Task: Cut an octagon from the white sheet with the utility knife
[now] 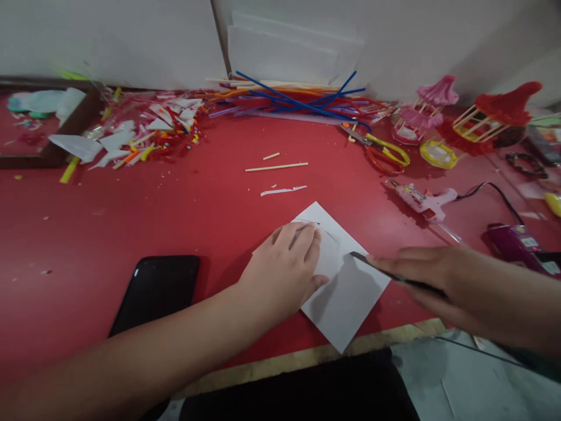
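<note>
White card point(346, 316) under the left hand point(283, 269), slim dark tool in the right hand point(442, 272).

Card lies angled near the front edge of the red table point(210, 216); the left hand rests palm down on it, fingers loosely spread, while the right grips the tool point(361, 257), its tip at the card, beside thin marks point(328, 232). This looks like marking or cutting; which, I cannot tell. Any further stroke calls for steady pressure from the left hand, its fingertips clear of the tool's path. A phone point(158, 286) lies beside the left forearm.
</note>
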Demonstrator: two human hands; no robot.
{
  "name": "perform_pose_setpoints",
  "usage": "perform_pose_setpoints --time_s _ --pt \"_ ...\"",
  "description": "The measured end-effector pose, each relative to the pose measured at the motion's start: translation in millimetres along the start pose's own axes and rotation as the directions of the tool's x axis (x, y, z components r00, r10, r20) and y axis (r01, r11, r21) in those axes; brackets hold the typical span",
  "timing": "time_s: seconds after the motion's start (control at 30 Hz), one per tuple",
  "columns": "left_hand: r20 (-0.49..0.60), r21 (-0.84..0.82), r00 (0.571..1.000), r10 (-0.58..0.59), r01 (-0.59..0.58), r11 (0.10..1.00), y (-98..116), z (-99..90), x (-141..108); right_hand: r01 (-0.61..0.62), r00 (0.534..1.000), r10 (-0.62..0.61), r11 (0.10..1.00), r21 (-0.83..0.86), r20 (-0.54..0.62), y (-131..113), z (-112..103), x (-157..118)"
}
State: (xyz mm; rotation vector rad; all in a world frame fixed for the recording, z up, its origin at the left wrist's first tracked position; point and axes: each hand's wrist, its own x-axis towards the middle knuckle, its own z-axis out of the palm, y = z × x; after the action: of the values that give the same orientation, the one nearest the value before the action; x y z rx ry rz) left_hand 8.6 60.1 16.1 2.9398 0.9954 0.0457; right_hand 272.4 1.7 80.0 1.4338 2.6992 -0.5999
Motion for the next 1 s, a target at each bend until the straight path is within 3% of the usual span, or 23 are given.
perform_pose_setpoints --time_s 0.07,0.1,0.2,0.27,0.33,0.4,0.57,0.67,0.73,0.9,1.0 --pt "0.006 -0.002 1.0 -0.008 0.008 1.0 0.7 1.0 -0.7 0.052 0.998 -0.052 0.999 0.0 0.038 12.2 -15.8 -4.5" --pt "0.008 -0.001 1.0 -0.006 0.006 1.0 0.6 1.2 -1.1 0.064 0.998 -0.064 0.998 -0.019 0.004 18.8 -22.9 -4.7" --pt "0.004 -0.004 1.0 0.018 -0.018 1.0 -2.7 0.6 -2.4 -0.078 0.981 0.064 0.994 -0.073 -0.181 37.6 -30.2 8.5" --pt "-0.006 -0.026 0.999 0.046 -0.046 0.999 -7.6 -0.9 -2.9 -0.145 0.956 0.114 0.985 -0.097 -0.269 47.9 -21.6 27.9" --pt "-0.019 -0.067 0.998 0.067 -0.069 0.995 -13.0 -2.4 -2.7 -0.137 0.963 0.115 0.988 -0.077 -0.242 56.3 -7.3 50.7" --pt "-0.037 -0.1 0.997 0.074 -0.077 0.992 -17.2 -3.3 -2.0 -0.183 0.941 0.16 0.982 -0.052 -0.299 62.1 6.0 72.0" --pt "-0.133 -0.102 0.99 -0.036 0.023 0.995 -20.1 0.3 -0.8 -0.192 0.908 0.17 0.981 -0.019 -0.382 66.0 20.7 107.1" --pt "-0.148 -0.122 0.983 -0.112 0.094 0.988 -22.6 4.3 0.9 -0.198 0.889 0.174 0.98 -0.011 -0.424 66.1 26.1 116.6" --pt "-0.118 -0.158 0.989 -0.092 0.073 0.985 -25.6 5.4 3.1 -0.211 0.863 0.186 0.978 0.0 -0.469 66.9 30.9 119.5" --pt "-0.093 -0.296 0.992 -0.088 0.057 0.953 -30.9 2.6 8.2 -0.202 0.765 0.229 0.973 0.113 -0.602 62.7 38.0 119.0" --pt "-0.085 -0.427 0.987 -0.139 0.089 0.9 -31.5 0.5 8.3 -0.117 0.787 0.247 0.959 0.257 -0.565 49.1 38.9 114.4"
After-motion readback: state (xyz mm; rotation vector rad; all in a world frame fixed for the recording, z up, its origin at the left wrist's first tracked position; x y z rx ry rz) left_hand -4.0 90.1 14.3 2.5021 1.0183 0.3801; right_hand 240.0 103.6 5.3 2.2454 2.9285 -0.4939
